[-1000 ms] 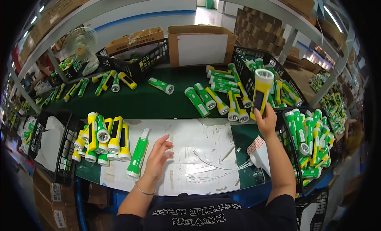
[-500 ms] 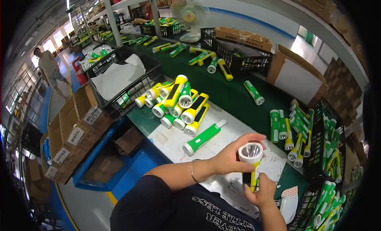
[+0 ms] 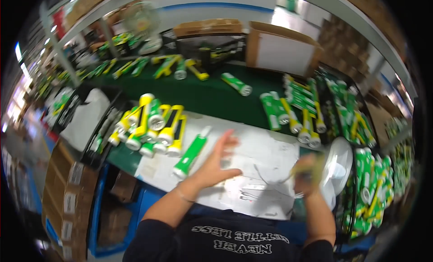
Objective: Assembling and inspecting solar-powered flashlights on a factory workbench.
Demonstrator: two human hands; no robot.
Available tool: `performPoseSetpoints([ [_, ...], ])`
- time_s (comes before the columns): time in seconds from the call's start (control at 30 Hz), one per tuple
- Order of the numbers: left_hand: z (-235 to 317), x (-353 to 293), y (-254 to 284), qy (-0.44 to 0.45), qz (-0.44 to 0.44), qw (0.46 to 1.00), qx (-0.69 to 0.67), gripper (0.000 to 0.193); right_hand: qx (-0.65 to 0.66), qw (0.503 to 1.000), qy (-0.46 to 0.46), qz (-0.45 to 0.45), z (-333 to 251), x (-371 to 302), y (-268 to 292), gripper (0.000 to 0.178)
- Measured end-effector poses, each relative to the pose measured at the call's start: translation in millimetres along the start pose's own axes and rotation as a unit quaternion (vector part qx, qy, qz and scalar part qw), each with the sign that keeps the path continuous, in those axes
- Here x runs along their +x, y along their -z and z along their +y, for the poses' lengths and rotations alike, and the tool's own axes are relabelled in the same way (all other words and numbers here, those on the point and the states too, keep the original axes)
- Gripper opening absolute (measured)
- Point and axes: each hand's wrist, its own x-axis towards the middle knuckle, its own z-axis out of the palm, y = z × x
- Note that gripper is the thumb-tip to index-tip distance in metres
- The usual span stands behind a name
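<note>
My left hand (image 3: 215, 162) is open above the white work surface, fingers spread, holding nothing. Just left of it lies a green flashlight (image 3: 191, 154) with a pale end piece sticking out. My right hand (image 3: 306, 175), smeared by motion, is closed around a yellow flashlight (image 3: 318, 169) at the right of the surface; its details are blurred. A thin pale cable (image 3: 270, 182) runs across the surface toward that hand. Beyond the left hand, green and yellow flashlights (image 3: 155, 122) are stacked in a pile, some with dark panels.
More flashlights lie on the dark green belt (image 3: 198, 93) and at its right side. A black crate of flashlights (image 3: 372, 190) stands at the right, beside a shiny white rounded thing (image 3: 338, 167). Cardboard boxes (image 3: 67, 194) are at left; an open carton (image 3: 284, 48) stands behind the belt.
My left hand has let go of the yellow flashlight and moved left. My right hand has carried it to the right. The view has turned rightward, and the cable now shows.
</note>
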Motion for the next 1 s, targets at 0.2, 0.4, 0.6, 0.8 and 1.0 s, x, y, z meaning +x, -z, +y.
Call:
performPoseSetpoints([
  [0.2,-33.6,-9.3,30.0,0.036,0.088,0.872,0.48,0.069,-0.605,0.744,0.068,0.275,-83.6,142.6,208.5,0.067],
  [0.4,-47.4,-12.9,37.4,0.129,0.102,0.818,0.551,0.069,-0.655,0.672,-0.008,0.345,-81.5,176.0,250.5,0.067],
  [0.6,-62.4,-12.7,45.9,0.167,0.112,0.796,0.572,0.059,-0.449,0.849,0.268,0.071,-40.2,135.0,90.7,0.034],
  [0.8,-50.7,-21.8,24.4,0.089,0.048,0.867,0.489,0.053,-0.244,0.939,0.049,-0.239,34.2,68.2,-59.2,0.03],
  [1.0,19.8,-36.7,14.5,-0.129,0.064,0.873,0.467,0.041,-0.017,0.928,-0.148,-0.341,21.5,39.9,-114.3,0.028],
])
